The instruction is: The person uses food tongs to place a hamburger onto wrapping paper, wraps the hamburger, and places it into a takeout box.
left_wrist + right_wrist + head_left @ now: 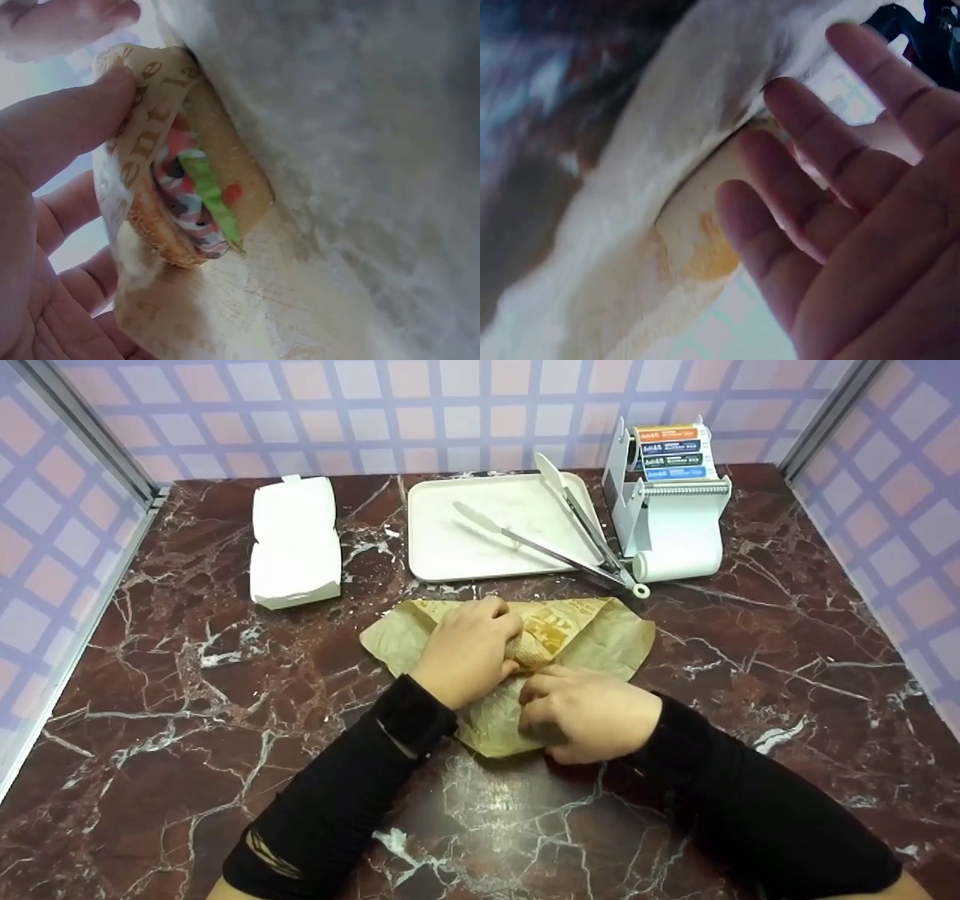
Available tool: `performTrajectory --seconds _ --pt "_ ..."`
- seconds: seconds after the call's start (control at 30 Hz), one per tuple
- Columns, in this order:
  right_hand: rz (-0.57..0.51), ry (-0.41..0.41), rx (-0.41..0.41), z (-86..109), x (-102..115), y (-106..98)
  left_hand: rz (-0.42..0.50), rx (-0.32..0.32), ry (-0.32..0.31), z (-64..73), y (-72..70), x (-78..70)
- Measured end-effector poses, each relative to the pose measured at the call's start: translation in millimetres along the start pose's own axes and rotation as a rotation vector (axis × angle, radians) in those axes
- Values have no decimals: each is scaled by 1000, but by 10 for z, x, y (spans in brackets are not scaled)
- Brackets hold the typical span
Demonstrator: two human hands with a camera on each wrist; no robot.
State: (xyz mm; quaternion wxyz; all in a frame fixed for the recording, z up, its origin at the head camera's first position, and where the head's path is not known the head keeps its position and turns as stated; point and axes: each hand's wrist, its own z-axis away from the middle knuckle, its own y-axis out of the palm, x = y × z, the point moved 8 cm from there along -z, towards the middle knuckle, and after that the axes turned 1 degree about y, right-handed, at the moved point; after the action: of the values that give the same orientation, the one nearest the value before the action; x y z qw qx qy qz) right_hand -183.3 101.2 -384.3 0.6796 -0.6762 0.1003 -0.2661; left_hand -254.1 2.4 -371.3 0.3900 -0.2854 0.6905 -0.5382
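Observation:
A sheet of printed brown wrapping paper (619,645) lies in front of me, its far edge folded over a burger. In the left wrist view the burger (165,232) shows a sesame bun, green lettuce and a filling streaked with white sauce; its side is uncovered. My left hand (472,652) grips the burger through the folded paper, thumb on the printed fold and fingers round the far side. My right hand (592,712) is at the paper's near right part, fingers extended and slightly bent in the right wrist view (855,195). The head view hides the burger.
A white clamshell box (295,544) stands at the back left. Behind the paper is a cream tray (442,536) with tongs (555,556) lying across it. A label dispenser (667,502) with a white roll stands at the back right. Patterned walls enclose the marbled table (187,720).

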Motion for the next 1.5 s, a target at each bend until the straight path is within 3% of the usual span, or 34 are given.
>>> performTrajectory --seconds 0.2,0.4,0.57,0.67,0.87,0.97,1.1,1.23,1.33,1.5 --pt "-114 -12 -56 -16 -30 -85 -8 34 40 32 -39 -10" --pt "-171 46 -177 12 -179 -242 11 84 75 45 -60 17" --pt "-214 148 -302 43 -333 -341 69 92 117 38 -88 47" --pt "-229 217 -357 50 -418 -366 125 107 133 13 -91 83" --pt "-249 324 -453 56 -548 -418 350 128 87 13 -128 217" --pt "-267 380 -496 55 -611 -454 415 175 91 37 -121 253" --pt "-264 425 -558 38 -681 -489 369 292 94 87 -68 265" --pt "-257 442 -615 54 -755 -524 288 337 71 88 -59 293" --pt "-343 431 -574 86 -839 -522 244 347 56 53 -61 306" --pt "-477 396 -375 150 -989 -445 257 368 52 -13 -54 304"
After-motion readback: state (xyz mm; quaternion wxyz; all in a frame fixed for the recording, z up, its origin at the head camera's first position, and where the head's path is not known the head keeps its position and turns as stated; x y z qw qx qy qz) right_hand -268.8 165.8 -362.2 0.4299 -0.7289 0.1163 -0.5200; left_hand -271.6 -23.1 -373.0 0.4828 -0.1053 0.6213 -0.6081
